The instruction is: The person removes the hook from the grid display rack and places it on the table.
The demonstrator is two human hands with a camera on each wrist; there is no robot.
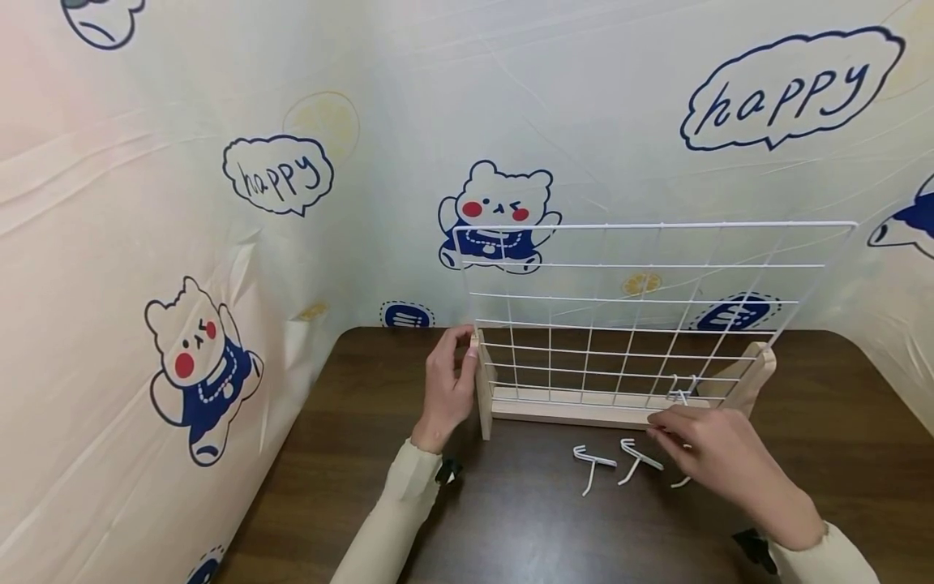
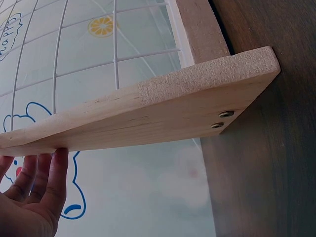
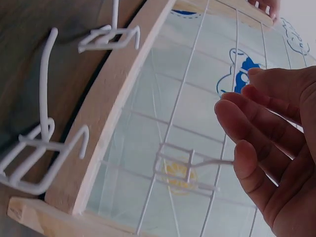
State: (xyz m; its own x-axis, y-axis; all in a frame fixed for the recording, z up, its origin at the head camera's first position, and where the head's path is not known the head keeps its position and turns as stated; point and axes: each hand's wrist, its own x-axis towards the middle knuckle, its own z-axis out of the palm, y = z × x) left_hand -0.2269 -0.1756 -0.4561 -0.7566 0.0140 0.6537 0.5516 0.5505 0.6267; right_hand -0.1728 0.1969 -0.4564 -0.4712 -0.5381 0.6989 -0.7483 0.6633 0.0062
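A white wire grid [image 1: 584, 328] stands in a wooden frame, its left side panel [image 2: 163, 108] held at the upper part by my left hand [image 1: 448, 388]. Fingertips [image 2: 60, 154] of that hand touch the panel's edge. Low on the grid's right side hangs a white wire hook [image 3: 190, 163]. My right hand [image 3: 276, 143] is beside this hook, its fingers loosely bent and apart; the little finger overlaps the end of the hook's prong. Two white hooks, one on the left [image 1: 594, 461] and one on the right [image 1: 640, 461], lie before the frame. Another hook [image 1: 682, 482] is partly hidden below my right hand.
The frame stands on a dark brown wooden table [image 1: 525, 519]. Its right side panel [image 1: 755, 377] is behind my right hand. A printed cloth [image 1: 394, 162] with cartoon bears hangs behind and to the left of the table.
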